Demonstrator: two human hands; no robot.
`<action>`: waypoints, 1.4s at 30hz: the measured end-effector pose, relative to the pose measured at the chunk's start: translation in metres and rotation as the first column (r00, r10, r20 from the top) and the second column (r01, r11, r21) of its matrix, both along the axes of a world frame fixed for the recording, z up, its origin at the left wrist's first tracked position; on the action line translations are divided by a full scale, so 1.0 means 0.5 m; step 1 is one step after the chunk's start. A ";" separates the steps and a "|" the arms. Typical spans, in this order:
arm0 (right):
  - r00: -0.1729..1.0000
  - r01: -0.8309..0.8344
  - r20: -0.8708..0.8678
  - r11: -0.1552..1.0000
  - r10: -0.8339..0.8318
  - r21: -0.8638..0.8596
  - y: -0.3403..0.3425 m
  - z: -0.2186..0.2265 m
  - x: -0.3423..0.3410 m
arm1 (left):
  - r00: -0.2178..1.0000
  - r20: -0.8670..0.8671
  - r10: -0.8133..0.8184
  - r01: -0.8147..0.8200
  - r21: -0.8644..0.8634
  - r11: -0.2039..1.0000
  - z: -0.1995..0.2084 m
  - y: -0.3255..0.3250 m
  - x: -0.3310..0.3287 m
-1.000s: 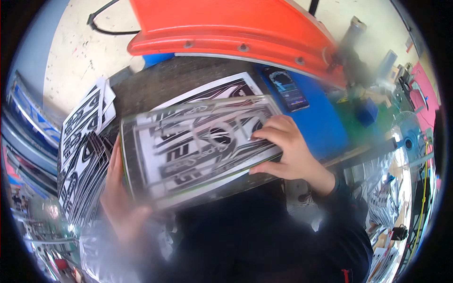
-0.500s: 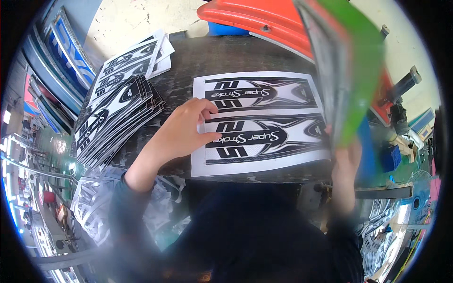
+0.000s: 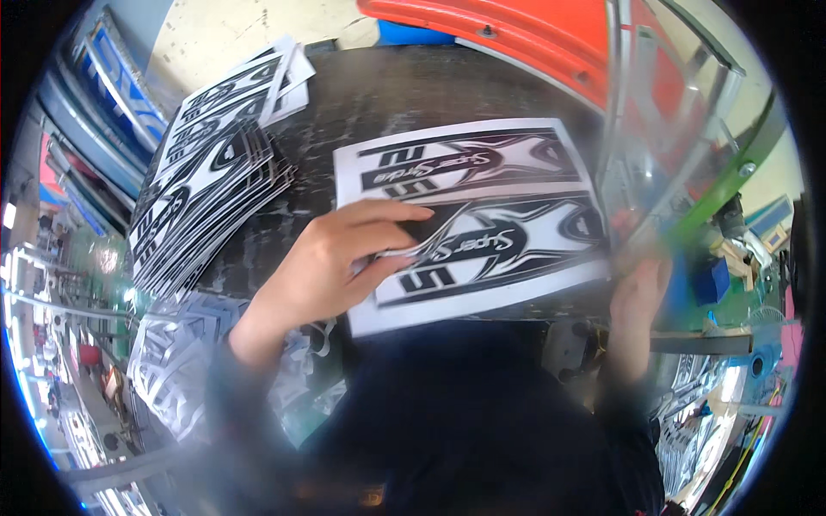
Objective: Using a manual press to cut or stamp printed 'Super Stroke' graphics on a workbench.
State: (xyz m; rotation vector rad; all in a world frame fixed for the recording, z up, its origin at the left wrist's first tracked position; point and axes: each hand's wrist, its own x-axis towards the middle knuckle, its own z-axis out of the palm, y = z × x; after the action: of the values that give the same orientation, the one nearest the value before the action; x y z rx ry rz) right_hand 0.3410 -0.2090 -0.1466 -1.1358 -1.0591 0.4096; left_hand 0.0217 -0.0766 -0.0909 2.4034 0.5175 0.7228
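Observation:
My left hand (image 3: 335,258) reaches over the left part of a white printed sheet (image 3: 370,320) with two black-and-white decal designs. Its thumb and fingers pinch a raised bit of the lower design, where the print bends up between them. At the sheet's right end, my right hand (image 3: 641,284) is closed round the lower end of a tilted see-through panel (image 3: 658,129) with metal edges and a green strip (image 3: 727,185). Motion blurs the right fingertips and the panel's lower end. To the left lies a fanned stack of cut decals (image 3: 202,202).
More printed sheets (image 3: 288,82) lie behind the stack on the dark, marbled table (image 3: 344,95). A large red machine part (image 3: 516,34) borders the table at the back right. White paper offcuts (image 3: 185,370) fill a spot below its left edge. Framed screens (image 3: 120,77) lean at far left.
My left hand has moved right and pinched up part of the sheet. The sheet has turned slightly. The panel in my right hand has swung right, and its see-through face now shows.

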 end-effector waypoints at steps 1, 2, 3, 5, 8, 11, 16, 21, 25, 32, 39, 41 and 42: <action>1.000 0.030 -0.003 0.999 -0.030 0.021 -0.001 0.001 0.001 | 1.000 -0.003 -0.008 0.008 -0.079 0.997 0.001 -0.007 -0.003; 0.999 0.039 0.021 0.999 -0.039 0.018 -0.003 0.002 0.004 | 0.999 0.039 0.009 -0.003 -0.136 0.991 -0.001 -0.008 0.000; 0.998 0.057 0.022 0.998 -0.058 0.030 0.000 0.001 0.004 | 0.999 0.034 0.021 -0.013 -0.199 0.980 -0.004 -0.007 0.004; 0.995 0.079 0.052 0.996 -0.082 0.049 -0.002 0.007 0.011 | 0.998 0.006 0.068 -0.065 -0.224 0.972 -0.003 -0.006 0.004; 0.997 0.041 0.060 0.989 -0.050 0.143 0.002 0.017 0.017 | 0.977 -0.092 0.193 -0.209 -0.208 0.955 -0.004 -0.005 0.006; 0.999 0.019 0.045 0.971 -0.031 0.238 0.002 0.024 0.016 | 0.960 -0.085 0.268 -0.278 -0.151 0.949 -0.010 -0.001 0.008; 0.999 0.008 0.035 0.978 -0.016 0.210 -0.007 0.017 -0.002 | 0.964 -0.043 0.263 -0.266 -0.113 0.957 -0.016 0.008 0.009; 1.000 0.010 0.019 0.991 -0.012 0.133 -0.002 0.005 -0.007 | 0.989 0.015 0.144 -0.145 0.065 0.987 -0.016 -0.009 0.008; 1.000 0.000 -0.005 0.981 0.001 0.192 0.000 -0.001 -0.004 | 0.995 -0.052 -0.083 0.095 0.291 0.952 -0.019 -0.034 -0.008; 0.988 0.089 -0.146 0.973 -0.059 0.215 -0.007 -0.027 -0.007 | 0.941 0.298 0.161 -0.127 -0.129 0.983 -0.029 -0.071 -0.058; 0.992 0.045 -0.123 0.970 -0.016 0.241 -0.012 -0.043 0.018 | 0.349 0.720 0.600 -0.680 -0.246 0.691 0.040 0.052 -0.311; 0.992 -0.014 -0.118 0.972 0.043 0.236 -0.015 -0.047 0.026 | 0.284 0.734 0.617 -0.714 -0.267 0.647 0.060 0.070 -0.398; 0.987 0.029 -0.163 0.970 0.011 0.241 -0.016 -0.050 0.029 | 0.240 0.636 0.734 -0.791 -0.310 0.527 0.071 0.071 -0.434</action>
State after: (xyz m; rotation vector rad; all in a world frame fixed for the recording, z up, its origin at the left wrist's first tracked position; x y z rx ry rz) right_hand 0.3553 -0.2169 -0.1715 -0.8732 -0.9314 0.3485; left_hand -0.1952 -0.0410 -0.0556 1.5106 1.3604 2.0318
